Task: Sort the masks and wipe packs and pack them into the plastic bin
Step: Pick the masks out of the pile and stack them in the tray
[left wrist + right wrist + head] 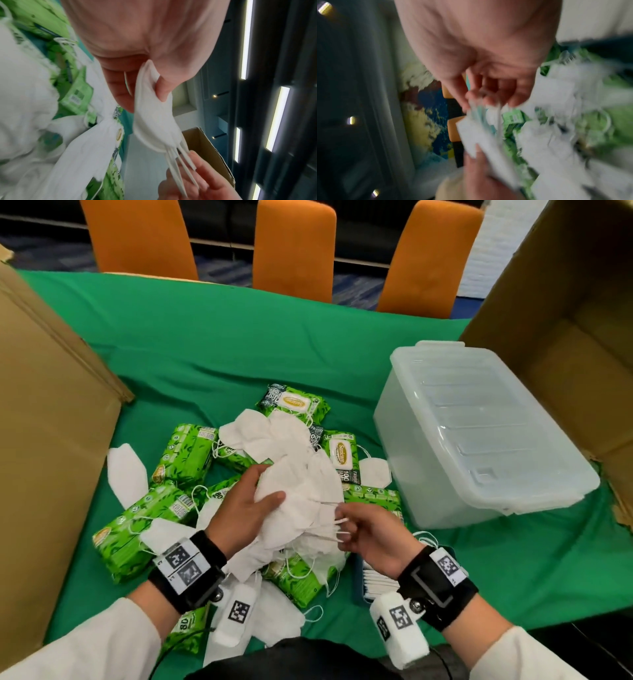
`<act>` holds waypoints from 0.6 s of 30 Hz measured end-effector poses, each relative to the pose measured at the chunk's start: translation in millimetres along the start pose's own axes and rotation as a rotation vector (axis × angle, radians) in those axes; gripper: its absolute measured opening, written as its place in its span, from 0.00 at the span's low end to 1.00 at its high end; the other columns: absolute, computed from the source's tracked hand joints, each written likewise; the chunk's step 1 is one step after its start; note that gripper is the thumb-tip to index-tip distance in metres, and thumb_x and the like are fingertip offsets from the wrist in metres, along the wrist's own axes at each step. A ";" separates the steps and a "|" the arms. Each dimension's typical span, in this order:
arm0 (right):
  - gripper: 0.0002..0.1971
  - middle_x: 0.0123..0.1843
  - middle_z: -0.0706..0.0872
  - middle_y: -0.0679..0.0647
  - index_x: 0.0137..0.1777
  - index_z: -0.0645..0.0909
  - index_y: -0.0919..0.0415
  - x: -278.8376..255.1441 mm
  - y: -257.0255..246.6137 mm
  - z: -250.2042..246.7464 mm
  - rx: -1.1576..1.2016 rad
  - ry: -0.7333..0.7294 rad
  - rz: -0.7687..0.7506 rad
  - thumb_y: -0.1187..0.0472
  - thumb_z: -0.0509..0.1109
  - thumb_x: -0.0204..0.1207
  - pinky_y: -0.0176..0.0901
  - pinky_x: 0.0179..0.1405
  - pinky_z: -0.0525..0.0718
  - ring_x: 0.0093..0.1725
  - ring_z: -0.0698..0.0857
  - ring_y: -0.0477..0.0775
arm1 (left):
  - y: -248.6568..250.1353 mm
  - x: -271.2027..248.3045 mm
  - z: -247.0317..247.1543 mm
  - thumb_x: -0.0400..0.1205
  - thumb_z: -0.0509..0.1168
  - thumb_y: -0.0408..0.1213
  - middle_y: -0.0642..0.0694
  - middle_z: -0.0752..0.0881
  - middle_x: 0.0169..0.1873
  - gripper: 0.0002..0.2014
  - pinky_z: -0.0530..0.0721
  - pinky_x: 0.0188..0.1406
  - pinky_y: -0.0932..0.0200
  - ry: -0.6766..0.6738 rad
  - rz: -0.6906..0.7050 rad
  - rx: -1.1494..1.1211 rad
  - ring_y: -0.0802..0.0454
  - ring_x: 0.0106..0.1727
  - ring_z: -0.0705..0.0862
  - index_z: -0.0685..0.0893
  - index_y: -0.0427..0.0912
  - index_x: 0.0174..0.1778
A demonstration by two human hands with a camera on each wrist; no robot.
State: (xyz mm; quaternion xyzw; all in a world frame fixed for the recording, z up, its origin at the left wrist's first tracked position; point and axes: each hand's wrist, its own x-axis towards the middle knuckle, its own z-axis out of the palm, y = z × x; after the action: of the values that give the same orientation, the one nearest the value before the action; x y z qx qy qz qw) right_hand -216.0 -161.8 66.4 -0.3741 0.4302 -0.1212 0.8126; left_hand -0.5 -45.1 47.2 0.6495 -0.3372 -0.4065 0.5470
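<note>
Left hand (239, 505) clamps a gathered mask stack (301, 501); right hand (370, 532) apparently pinches its ear loops (337, 529). Left of the lidded plastic bin (479, 436), wipe packs (185, 453) lie unsorted; nothing packed.

White masks (294, 484) are seen heaped among bright green, leaf-patterned wipe packs (186, 451) on a green tablecloth (219, 337), beside a translucent whitish plastic bin (479, 433), brown cardboard boxes (44, 440) and orange chairs (294, 248).

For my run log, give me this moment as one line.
left hand: grips stack of white masks | right hand: pinches their ear loops | plastic bin: lid on | wipe packs: unsorted on table
</note>
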 end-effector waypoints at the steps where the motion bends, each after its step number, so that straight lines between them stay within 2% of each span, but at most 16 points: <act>1: 0.09 0.31 0.69 0.53 0.34 0.78 0.60 -1.3 -1.8 -1.3 0.124 0.022 -0.015 0.62 0.69 0.76 0.46 0.37 0.77 0.31 0.75 0.53 | -7.1 -4.2 3.7 0.78 0.73 0.42 0.50 0.90 0.61 0.21 0.83 0.70 0.37 0.020 -0.013 -0.031 0.51 0.65 0.87 0.80 0.51 0.67; 4: 0.15 0.30 0.67 0.54 0.29 0.68 0.56 -3.6 -2.6 -1.7 0.417 0.124 -0.132 0.63 0.63 0.77 0.55 0.51 0.80 0.36 0.82 0.59 | -20.6 -17.5 23.0 0.82 0.72 0.36 0.47 0.90 0.62 0.17 0.82 0.71 0.36 0.037 -0.056 -0.128 0.47 0.65 0.88 0.81 0.46 0.68; 5: 0.16 0.28 0.65 0.53 0.29 0.68 0.55 -5.0 -2.8 -1.3 0.462 0.131 -0.126 0.62 0.64 0.78 0.54 0.48 0.81 0.32 0.80 0.57 | -23.4 -19.3 29.2 0.84 0.71 0.34 0.46 0.90 0.62 0.17 0.82 0.71 0.36 0.051 -0.062 -0.158 0.46 0.65 0.88 0.81 0.45 0.68; 6: 0.16 0.26 0.62 0.51 0.30 0.67 0.54 -7.1 -3.8 -1.2 0.441 0.117 -0.093 0.60 0.66 0.79 0.50 0.38 0.80 0.25 0.73 0.53 | -23.6 -19.9 35.2 0.85 0.70 0.31 0.46 0.90 0.62 0.15 0.82 0.71 0.37 0.068 -0.074 -0.187 0.45 0.65 0.88 0.81 0.43 0.68; 7: 0.16 0.24 0.59 0.49 0.31 0.68 0.53 -8.1 -3.8 -3.4 0.348 0.096 -0.056 0.58 0.71 0.77 0.43 0.27 0.73 0.21 0.64 0.49 | -23.4 -19.7 40.9 0.86 0.68 0.28 0.45 0.90 0.62 0.14 0.83 0.70 0.38 0.075 -0.085 -0.220 0.45 0.65 0.88 0.81 0.43 0.68; 8: 0.16 0.24 0.59 0.47 0.34 0.70 0.53 -9.3 -3.9 -6.0 0.192 0.077 -0.045 0.57 0.75 0.76 0.39 0.22 0.65 0.20 0.59 0.47 | -20.9 -19.8 45.9 0.87 0.66 0.27 0.45 0.91 0.62 0.14 0.84 0.69 0.40 0.068 -0.099 -0.237 0.44 0.65 0.88 0.81 0.43 0.68; 9: 0.14 0.23 0.61 0.46 0.39 0.73 0.55 -10.0 -3.7 -10.0 0.004 0.077 -0.066 0.59 0.78 0.75 0.37 0.19 0.60 0.19 0.58 0.46 | -17.3 -20.5 51.7 0.87 0.65 0.26 0.45 0.91 0.61 0.15 0.85 0.67 0.41 0.048 -0.107 -0.241 0.44 0.65 0.88 0.81 0.44 0.67; 11: 0.09 0.23 0.72 0.44 0.49 0.81 0.61 -14.8 -5.3 -17.3 -0.344 0.115 -0.159 0.65 0.80 0.76 0.35 0.18 0.60 0.18 0.64 0.43 | -11.3 -22.1 62.4 0.86 0.65 0.23 0.44 0.91 0.60 0.18 0.86 0.64 0.43 -0.001 -0.110 -0.214 0.42 0.65 0.88 0.79 0.47 0.67; 12: 0.08 0.23 0.77 0.42 0.50 0.84 0.63 -17.2 -6.1 -20.9 -0.448 0.126 -0.206 0.66 0.79 0.76 0.35 0.18 0.62 0.18 0.68 0.42 | -9.3 -22.2 65.7 0.85 0.64 0.21 0.44 0.91 0.59 0.21 0.87 0.62 0.43 -0.018 -0.102 -0.191 0.40 0.65 0.88 0.78 0.49 0.67; 14: 0.04 0.23 0.78 0.41 0.46 0.86 0.66 -21.0 -8.5 -31.0 -0.511 0.125 -0.264 0.67 0.79 0.76 0.36 0.19 0.63 0.19 0.69 0.41 | -4.0 -22.6 70.9 0.82 0.64 0.17 0.44 0.91 0.60 0.31 0.87 0.60 0.47 -0.047 -0.045 -0.110 0.41 0.63 0.89 0.74 0.58 0.71; 16: 0.04 0.24 0.78 0.44 0.45 0.87 0.67 -24.7 -10.7 -42.8 -0.514 0.120 -0.273 0.68 0.80 0.75 0.37 0.19 0.63 0.20 0.68 0.43 | 5.7 -23.0 73.5 0.80 0.64 0.16 0.47 0.89 0.62 0.41 0.87 0.60 0.51 -0.104 0.063 0.021 0.46 0.61 0.89 0.68 0.66 0.79; 17: 0.04 0.25 0.79 0.46 0.43 0.86 0.66 -26.9 -11.3 -47.7 -0.530 0.111 -0.277 0.69 0.80 0.75 0.37 0.18 0.64 0.21 0.68 0.43 | 11.3 -22.9 74.4 0.81 0.65 0.18 0.51 0.88 0.62 0.42 0.86 0.61 0.53 -0.134 0.115 0.089 0.50 0.60 0.89 0.67 0.67 0.81; 18: 0.05 0.27 0.80 0.49 0.41 0.86 0.65 -30.3 -11.8 -52.3 -0.551 0.099 -0.288 0.69 0.80 0.75 0.36 0.18 0.65 0.22 0.69 0.44 | 17.0 -22.7 76.5 0.82 0.65 0.19 0.58 0.88 0.59 0.40 0.85 0.61 0.57 -0.163 0.166 0.165 0.57 0.58 0.88 0.70 0.65 0.81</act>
State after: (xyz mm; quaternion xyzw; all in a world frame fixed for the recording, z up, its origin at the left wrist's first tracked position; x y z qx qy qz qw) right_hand -274.1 -180.6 75.0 -0.6310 0.4283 -0.1318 0.6332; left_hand -79.0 -61.3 62.2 0.6269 -0.4652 -0.3823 0.4944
